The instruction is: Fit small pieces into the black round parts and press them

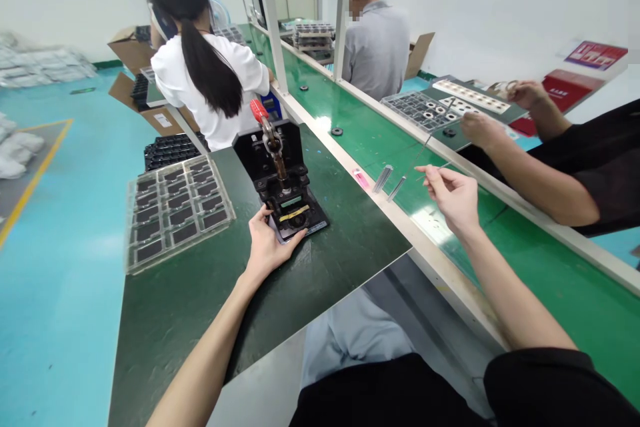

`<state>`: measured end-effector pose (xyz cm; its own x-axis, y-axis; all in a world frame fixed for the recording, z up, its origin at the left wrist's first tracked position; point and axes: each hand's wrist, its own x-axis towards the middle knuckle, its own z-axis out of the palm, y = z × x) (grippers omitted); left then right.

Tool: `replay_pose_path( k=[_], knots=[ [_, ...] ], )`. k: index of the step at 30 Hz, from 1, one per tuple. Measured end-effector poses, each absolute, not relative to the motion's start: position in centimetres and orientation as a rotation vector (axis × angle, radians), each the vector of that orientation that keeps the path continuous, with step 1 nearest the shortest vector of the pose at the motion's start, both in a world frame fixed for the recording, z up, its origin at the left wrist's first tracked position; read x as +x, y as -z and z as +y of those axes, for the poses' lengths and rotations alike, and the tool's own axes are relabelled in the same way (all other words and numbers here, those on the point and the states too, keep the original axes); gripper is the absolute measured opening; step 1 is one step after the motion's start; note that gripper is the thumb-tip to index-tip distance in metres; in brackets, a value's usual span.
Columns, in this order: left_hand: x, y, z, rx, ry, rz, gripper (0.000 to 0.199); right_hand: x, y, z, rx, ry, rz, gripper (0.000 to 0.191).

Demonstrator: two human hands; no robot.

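Observation:
My left hand [270, 243] grips the near left corner of a black toggle clamp fixture [297, 203], thumb in front and fingers along its side. The fixture stands on the dark green table, its red-tipped lever [259, 110] raised. A yellow strip [295, 213] lies across its bed. My right hand [453, 197] is up over the green conveyor, thumb and fingertips pinched together. A thin line shows at the fingertips, too fine to name. Just left of that hand, two bundles of thin metal strips [383, 178] rest on the pale rail beside a pink piece [361, 178].
A clear tray of dark square parts [177, 210] lies on the table's left. Black rings [337, 131] sit on the conveyor [370, 140]. Across it, a co-worker's hands [483, 130] are over a tray of rings [423, 110]. Two other people sit farther along.

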<state>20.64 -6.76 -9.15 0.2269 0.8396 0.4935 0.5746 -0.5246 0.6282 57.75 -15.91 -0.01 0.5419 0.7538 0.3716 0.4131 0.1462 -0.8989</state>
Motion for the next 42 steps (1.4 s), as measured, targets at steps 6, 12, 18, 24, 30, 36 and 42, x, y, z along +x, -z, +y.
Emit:
replay_pose_path(
  k=[6, 12, 18, 24, 30, 36, 42],
  knots=[
    [20.6, 9.1, -6.8, 2.186, -1.176, 1.339, 0.066, 57.9, 0.7, -15.2, -1.46, -0.319, -1.057, 0.057],
    [20.5, 9.1, -6.8, 2.281, -1.158, 1.321, 0.062, 57.9, 0.8, -15.2, -1.411, -0.331, -1.042, 0.05],
    [20.4, 9.4, -6.8, 2.288, -1.14, 1.349, 0.065, 58.5, 0.6, -15.3, -1.37, -0.328, -1.008, 0.048],
    [20.5, 9.5, -6.9, 2.267, -1.142, 1.38, 0.072, 60.2, -0.1, -14.8, -1.39, -0.21, -1.012, 0.048],
    [20.4, 9.6, -7.0, 2.275, -1.135, 1.362, 0.066, 60.6, -0.5, -10.8, -1.464, -0.389, -1.277, 0.06],
    [20.3, 10.2, -7.1, 2.237, -1.16, 1.398, 0.08, 60.5, -2.3, -7.2, -1.534, -0.464, -1.502, 0.063],
    [20.3, 10.3, -7.1, 2.231, -1.16, 1.391, 0.077, 61.2, -3.8, -6.1, -1.562, -0.607, -1.731, 0.068]
  ],
)
